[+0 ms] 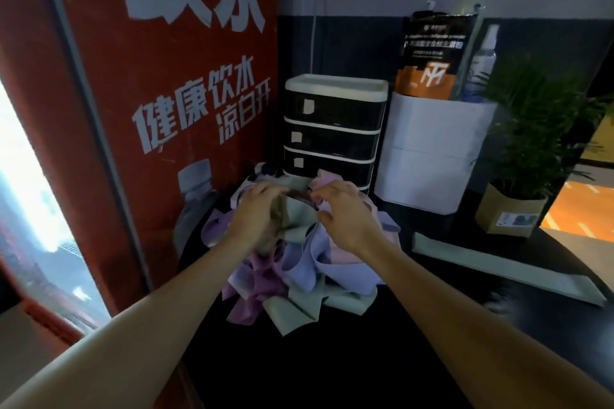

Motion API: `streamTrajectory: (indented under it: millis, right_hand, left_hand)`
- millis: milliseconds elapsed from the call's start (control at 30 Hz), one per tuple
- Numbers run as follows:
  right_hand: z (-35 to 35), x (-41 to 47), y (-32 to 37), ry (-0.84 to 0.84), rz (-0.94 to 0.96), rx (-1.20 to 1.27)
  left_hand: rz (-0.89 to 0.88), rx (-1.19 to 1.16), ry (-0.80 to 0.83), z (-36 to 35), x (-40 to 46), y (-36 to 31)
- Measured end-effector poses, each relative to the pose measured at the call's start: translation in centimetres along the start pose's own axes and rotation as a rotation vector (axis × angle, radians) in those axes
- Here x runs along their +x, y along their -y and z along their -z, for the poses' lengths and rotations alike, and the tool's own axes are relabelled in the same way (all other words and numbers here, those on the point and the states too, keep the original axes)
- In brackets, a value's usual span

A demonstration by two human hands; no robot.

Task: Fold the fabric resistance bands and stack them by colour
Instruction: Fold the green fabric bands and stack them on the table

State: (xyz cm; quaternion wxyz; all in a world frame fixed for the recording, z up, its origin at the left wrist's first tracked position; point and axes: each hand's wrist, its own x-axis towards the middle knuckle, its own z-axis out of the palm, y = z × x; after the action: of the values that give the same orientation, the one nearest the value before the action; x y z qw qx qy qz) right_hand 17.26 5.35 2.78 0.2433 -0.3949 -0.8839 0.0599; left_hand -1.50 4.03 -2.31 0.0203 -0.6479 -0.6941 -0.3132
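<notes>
A loose pile of fabric resistance bands (299,269) in purple, blue, pink and pale green lies on the black table (332,359). Above the pile, my left hand (257,212) grips a pale green band (299,209) with curled fingers. My right hand (342,212) reaches over the same band from the right, its fingers curled at a pink band (324,183) beside the green band's upper edge; the exact hold is hidden. One pale green band (508,267) lies stretched out flat on the table to the right.
A red sign panel (149,109) stands close on the left. Behind the pile are a black-and-white drawer unit (332,129), a white box (432,149) holding a dark package and bottles, and a potted plant (525,176) at the right. The table's right edge runs by the orange floor.
</notes>
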Motion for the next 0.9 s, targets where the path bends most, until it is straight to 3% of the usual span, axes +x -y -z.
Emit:
streamTrajectory:
  millis: [133, 233, 367, 600, 733, 900]
  right_hand:
    - [0.1, 0.9, -0.3, 0.044, 0.016, -0.028]
    - [-0.1, 1.1, -0.6, 0.101, 0.019, -0.066]
    - [-0.4, 1.7, -1.2, 0.105, 0.0, -0.013]
    - [1.5, 3.0, -1.7, -0.023, -0.095, 0.436]
    - [5.3, 3.8, 0.2, -0.203, -0.172, 0.821]
    - [9.2, 4.4, 1.5, -0.194, -0.263, 1.256]
  left_hand:
    - [-0.023, 0.122, 0.07, 0.3, 1.0, 0.5]
    - [0.03, 0.124, 0.006, 0.5, 1.2, 0.6]
    - [0.084, -0.116, -0.116, 1.4, 1.4, 0.1]
    - [0.043, -0.571, -0.293, 6.1, 3.8, -4.1]
    - [-0.057, -0.585, -0.292, 8.1, 4.8, -7.4]
    - [-0.175, -0.608, -0.357, 10.4, 5.7, -10.3]
